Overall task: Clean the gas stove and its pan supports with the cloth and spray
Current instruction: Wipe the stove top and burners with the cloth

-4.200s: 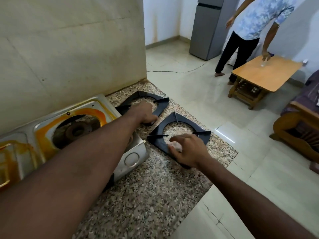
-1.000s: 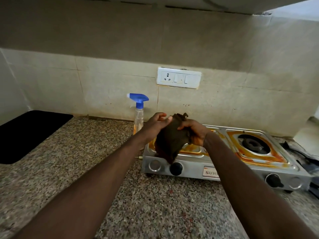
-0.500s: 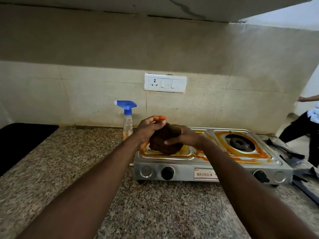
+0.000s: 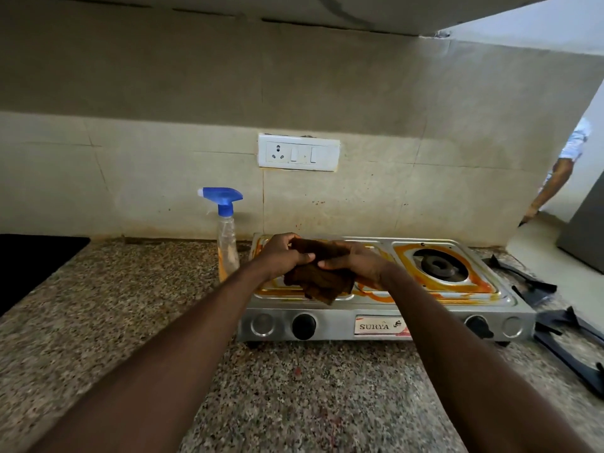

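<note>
Speckled granite counter (image 4: 130, 305), tiled wall (image 4: 425, 191), stained gas stove (image 4: 336, 325), fingers of left hand (image 4: 281, 253) and right hand (image 4: 356, 261) grasping cloth (image 4: 322, 281)

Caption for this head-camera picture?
The left hand and right hand hold a brown cloth over the stained stove, spray bottle beside it.

The cloth (image 4: 322, 282) is a plain dark brown. The gas stove (image 4: 340, 322) is silver steel, ringed and streaked with orange stains on top, with black knobs (image 4: 304, 325) and a white label (image 4: 380, 325) touched with red. At the desk's right edge the pan supports (image 4: 568, 341) are black. The spray bottle (image 4: 227, 243) has a blue head over a clear body tinted orange low down. The desk (image 4: 130, 305) is granite speckled brown, grey and black. The wall tiles (image 4: 163, 191) are cream, and the socket plate (image 4: 298, 152) is white.
</note>
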